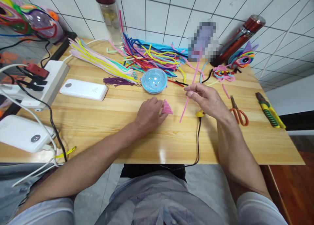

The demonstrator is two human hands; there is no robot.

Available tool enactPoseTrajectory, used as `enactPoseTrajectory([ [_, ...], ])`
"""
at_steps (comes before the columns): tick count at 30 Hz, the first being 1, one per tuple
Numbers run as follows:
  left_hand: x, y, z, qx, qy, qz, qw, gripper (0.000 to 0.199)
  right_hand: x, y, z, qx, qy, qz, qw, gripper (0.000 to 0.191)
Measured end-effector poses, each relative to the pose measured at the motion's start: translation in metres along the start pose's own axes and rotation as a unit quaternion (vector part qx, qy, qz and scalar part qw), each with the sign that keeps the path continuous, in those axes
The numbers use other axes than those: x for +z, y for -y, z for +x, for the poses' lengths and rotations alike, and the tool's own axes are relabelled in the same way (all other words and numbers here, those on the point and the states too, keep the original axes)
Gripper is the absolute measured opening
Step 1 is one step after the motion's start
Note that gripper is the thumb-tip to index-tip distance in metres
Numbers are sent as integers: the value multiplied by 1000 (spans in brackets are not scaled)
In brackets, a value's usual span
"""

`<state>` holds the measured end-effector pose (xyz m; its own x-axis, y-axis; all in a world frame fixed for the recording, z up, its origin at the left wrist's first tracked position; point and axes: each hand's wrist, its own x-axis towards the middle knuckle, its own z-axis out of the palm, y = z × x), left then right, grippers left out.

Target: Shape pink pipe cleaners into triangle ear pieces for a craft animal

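My left hand [150,113] is closed around a small pink triangular piece [167,107] with a ridged surface, low over the table. Between the thumb and fingers of my right hand [204,97] is a long pink pipe cleaner [195,79], slanting from upper right to lower left. Beneath my right hand lies a yellow tool [200,114] with a black cord; part of it is hidden. A blue bowl [154,81] stands just beyond my left hand. Orange-handled scissors [239,112] rest to the right of my right wrist.
Behind the bowl lies a heap of coloured pipe cleaners [152,56]. Pliers [270,110] sit at the right edge. A red thermos [241,36] and a glass bottle [108,18] stand by the wall. On the left are power banks [83,89], a power strip [50,84] and cables.
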<state>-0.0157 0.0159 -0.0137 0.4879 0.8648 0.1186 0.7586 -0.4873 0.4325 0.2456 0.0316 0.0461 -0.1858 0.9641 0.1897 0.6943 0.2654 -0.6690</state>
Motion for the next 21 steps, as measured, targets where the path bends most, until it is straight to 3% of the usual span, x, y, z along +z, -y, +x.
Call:
enactPoseTrajectory([
  [5,4,-2,-3,48,-15,-17,999,50,4,-2,-3,-17,-17,-16,1000,32],
  [11,3,0,-3,66,15,-35,997,35,9,-1,-4,-39,-37,-68,996,33],
  [21,-21,-2,-9,27,69,42,996,28,11,-4,-8,-108,0,-156,982,31],
])
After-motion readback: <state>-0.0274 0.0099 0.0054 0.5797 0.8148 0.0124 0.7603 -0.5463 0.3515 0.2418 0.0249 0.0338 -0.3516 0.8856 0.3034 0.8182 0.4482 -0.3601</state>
